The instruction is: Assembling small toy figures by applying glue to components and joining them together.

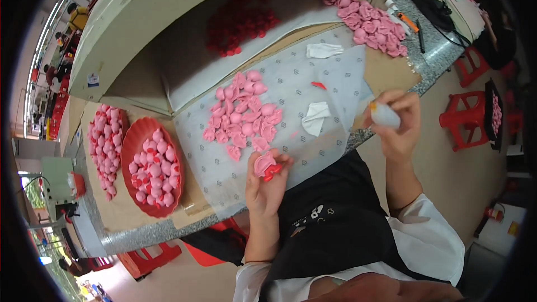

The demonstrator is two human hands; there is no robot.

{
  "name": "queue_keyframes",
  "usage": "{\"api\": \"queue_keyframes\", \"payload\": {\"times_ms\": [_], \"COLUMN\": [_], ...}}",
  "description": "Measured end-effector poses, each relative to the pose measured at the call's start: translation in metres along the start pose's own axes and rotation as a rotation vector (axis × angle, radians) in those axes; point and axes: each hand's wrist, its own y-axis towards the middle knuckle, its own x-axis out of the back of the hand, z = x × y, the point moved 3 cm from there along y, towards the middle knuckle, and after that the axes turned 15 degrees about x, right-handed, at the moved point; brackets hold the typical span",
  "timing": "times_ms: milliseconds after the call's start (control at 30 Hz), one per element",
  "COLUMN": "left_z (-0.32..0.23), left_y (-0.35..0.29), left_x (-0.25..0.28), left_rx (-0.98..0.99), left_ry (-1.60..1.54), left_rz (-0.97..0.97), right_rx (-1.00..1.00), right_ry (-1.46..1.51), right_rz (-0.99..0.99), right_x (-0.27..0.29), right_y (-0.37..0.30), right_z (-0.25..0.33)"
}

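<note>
My left hand [265, 182] holds a pink moulded piece with a small red part [266, 166] between its fingertips, just off the near edge of the table. My right hand [396, 124] is closed round a small white squeeze bottle [385, 115] with an orange tip, held to the right of the table edge. On a translucent white sheet [330, 75] in front of me lies a loose pile of pink pieces [244, 113]. A single small red part [319, 85] lies on the sheet beyond two white cloth scraps [315, 117].
A red oval tray [136, 137] at the left holds pink pieces with red parts; a second tray of pink pieces [105, 140] sits beside it. Farther off lie a heap of red parts [239, 22] and another pink heap [373, 22]. Red stools [467, 117] stand at the right.
</note>
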Motion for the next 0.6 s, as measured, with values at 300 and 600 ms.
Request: {"api": "queue_keyframes", "payload": {"times_ms": [300, 600], "left_z": [-0.003, 0.001], "left_y": [0.008, 0.009], "left_x": [-0.010, -0.012], "left_rx": [-0.015, 0.017], "left_ry": [0.039, 0.168], "left_rz": [-0.052, -0.040], "right_rx": [0.041, -0.036], "right_ry": [-1.062, -1.036], "right_rz": [0.406, 0.482], "right_x": [0.109, 0.107], "right_y": [0.068, 0.065], "right_z": [-0.105, -0.103]}}
